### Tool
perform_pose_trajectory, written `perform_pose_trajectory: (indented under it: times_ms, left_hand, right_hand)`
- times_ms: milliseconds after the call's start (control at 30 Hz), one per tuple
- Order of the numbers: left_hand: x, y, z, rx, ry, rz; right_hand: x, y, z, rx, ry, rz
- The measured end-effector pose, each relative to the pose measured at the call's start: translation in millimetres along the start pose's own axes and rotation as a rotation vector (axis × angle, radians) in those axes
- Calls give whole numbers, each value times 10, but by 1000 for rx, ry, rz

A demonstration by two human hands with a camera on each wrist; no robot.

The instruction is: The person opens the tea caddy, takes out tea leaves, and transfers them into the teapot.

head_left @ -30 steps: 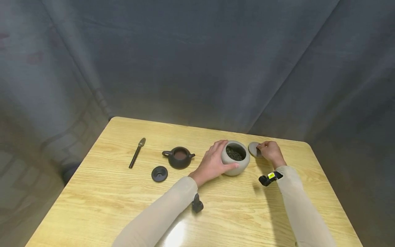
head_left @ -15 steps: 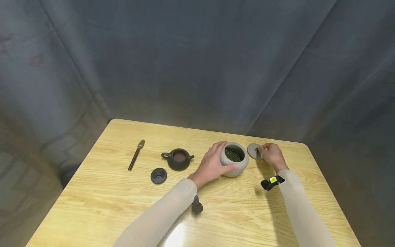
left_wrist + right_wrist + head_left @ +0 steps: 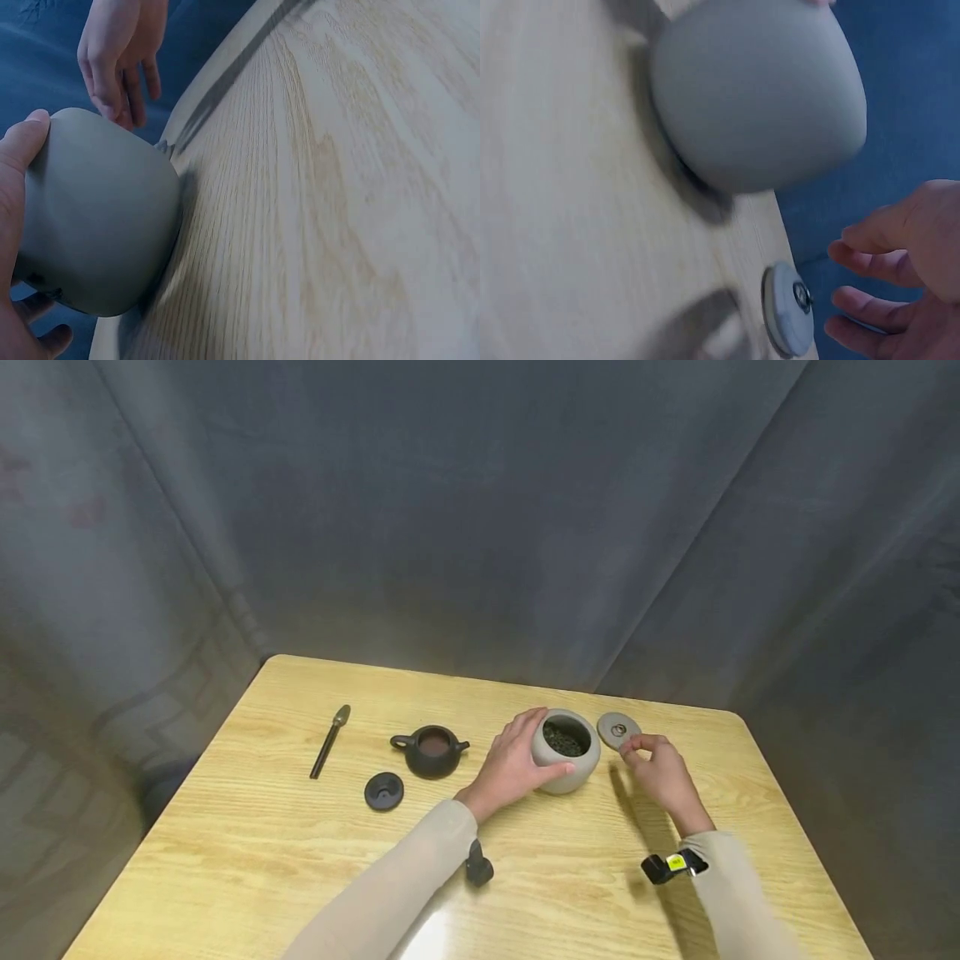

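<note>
My left hand (image 3: 513, 770) grips a round grey-beige jar (image 3: 587, 770) that stands on the table, its thumb on the near side and fingers round the far left. Dark tea leaves (image 3: 564, 742) lie inside the uncovered jar. To the jar's right, a flat round lid (image 3: 609, 728) with a ring-like knob rests on the tabletop. Close by is my right hand (image 3: 663, 777); in the right wrist view its relaxed fingers (image 3: 870, 300) hold nothing and are apart from the lid (image 3: 786, 319). The left wrist view shows the jar's smooth side (image 3: 105, 210).
Left of the jar sits a small dark teapot (image 3: 432, 758) without its lid. Its dark lid (image 3: 384, 792) lies in front of it. Farther left is a scoop (image 3: 330, 742) with a dark handle. A dark curtain (image 3: 450, 527) hangs behind the wooden table (image 3: 225, 860).
My right hand has let go of the jar's lid and drawn back a little toward me, leaving the lid lying on the table. My left hand keeps holding the jar.
</note>
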State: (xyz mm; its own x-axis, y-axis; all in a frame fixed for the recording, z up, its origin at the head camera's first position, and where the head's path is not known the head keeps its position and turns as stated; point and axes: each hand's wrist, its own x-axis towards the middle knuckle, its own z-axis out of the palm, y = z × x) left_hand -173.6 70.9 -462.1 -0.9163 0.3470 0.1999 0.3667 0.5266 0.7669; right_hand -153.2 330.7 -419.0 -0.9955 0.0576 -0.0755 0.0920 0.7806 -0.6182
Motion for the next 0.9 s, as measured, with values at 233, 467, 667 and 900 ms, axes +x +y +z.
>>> perform_pose_trajectory:
  times_ms: [233,467,667,900]
  left_hand:
    - [-51,-1,-24,33,11,4]
    - [-220,4,-96,68,34,45]
    - [-473,41,-266,74,53,74]
    - [-855,58,-486,75,63,54]
  right_hand:
    - [-284,-136,128,49,29,-43]
    - [-407,-247,181,94,83,-98]
    - [-425,-313,253,144,125,-148]
    - [-447,-346,361,185,131,-174]
